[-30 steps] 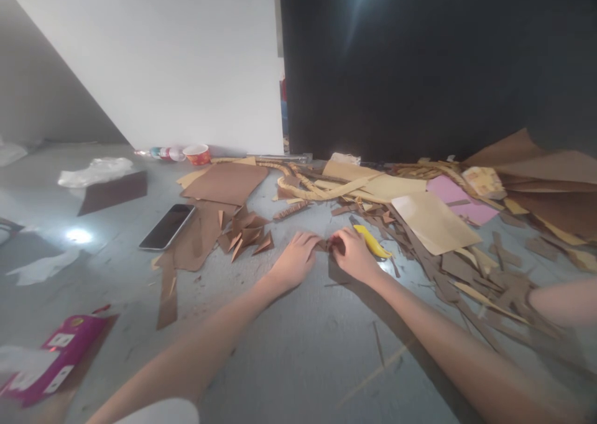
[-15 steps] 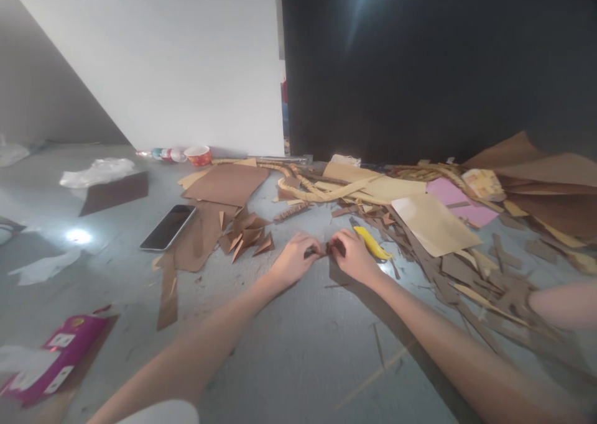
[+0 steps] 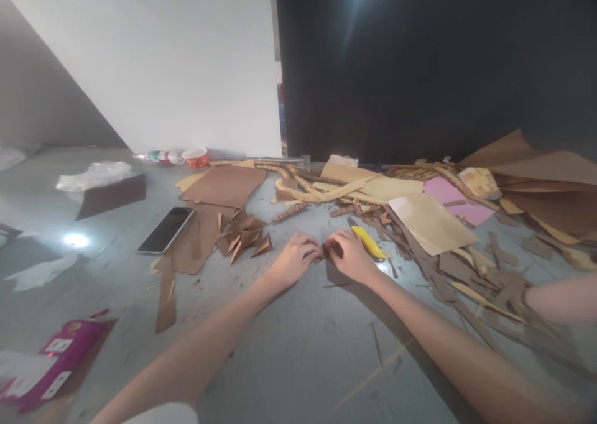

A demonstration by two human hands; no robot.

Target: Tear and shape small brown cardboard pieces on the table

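My left hand (image 3: 295, 261) and my right hand (image 3: 347, 254) meet just above the grey tabletop (image 3: 289, 355), fingertips nearly touching. Between them is a small piece of brown paper (image 3: 323, 252), mostly covered by the fingers. Both hands pinch it, one at each end. A yellow utility knife (image 3: 370, 242) lies right beside my right hand. To the left of my left hand sits a heap of pointed, folded brown paper pieces (image 3: 247, 234). A ridged brown paper strip (image 3: 290, 212) lies just beyond my hands.
Brown paper scraps (image 3: 429, 268) and a tan sheet (image 3: 433, 222) spread on the right, where another person's arm (image 3: 559, 296) reaches in. On the left lie a phone (image 3: 166, 230) and a magenta packet (image 3: 69, 355). A paper cup (image 3: 196, 157) stands at the back by the white panel (image 3: 196, 63).
The fingers of my left hand have curled in closer around the small brown paper piece. The whole view has shifted slightly; the surrounding things stay in place.
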